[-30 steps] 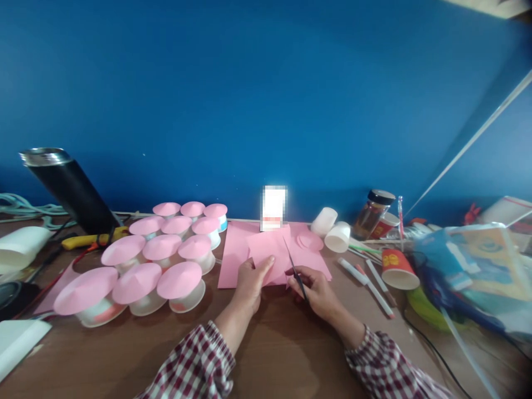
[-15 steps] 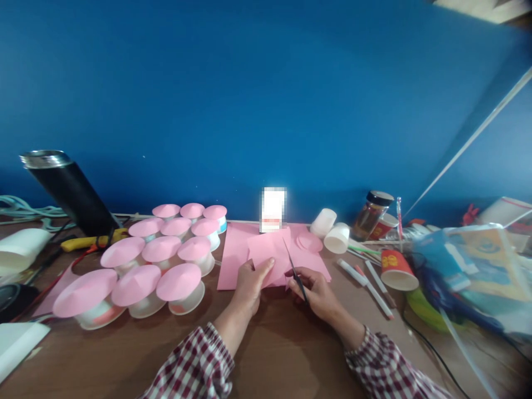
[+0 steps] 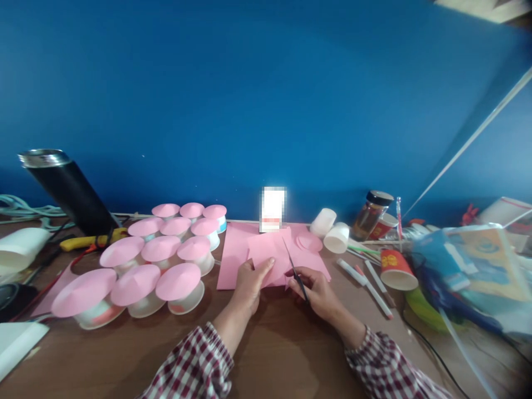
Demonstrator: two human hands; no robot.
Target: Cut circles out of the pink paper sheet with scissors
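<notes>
My left hand (image 3: 251, 282) pinches a pink sheet of paper (image 3: 268, 249) near its lower edge, thumb on top. In my right hand (image 3: 312, 288) is a pair of scissors (image 3: 296, 271), its dark handles among my fingers and its blades pointing up along the right side of that sheet. Beneath both lies a larger pink sheet (image 3: 233, 249) on the table. Round pink paper discs (image 3: 310, 241) rest on its right part. To the left stand rows of upturned paper cups (image 3: 187, 296), each topped by a shallow pink paper cone (image 3: 178, 281).
White cups (image 3: 336, 238), markers (image 3: 366, 288), a red paper cup (image 3: 398, 269) and a lidded jar (image 3: 372, 215) stand or lie to the right. A blue glue gun (image 3: 461, 310) lies beside plastic packs. At left are a black flask (image 3: 70, 191) and yellow-handled pliers (image 3: 89, 242).
Almost nothing differs. Both hands, the scissors and the held sheet keep their places; the view has shifted very slightly.
</notes>
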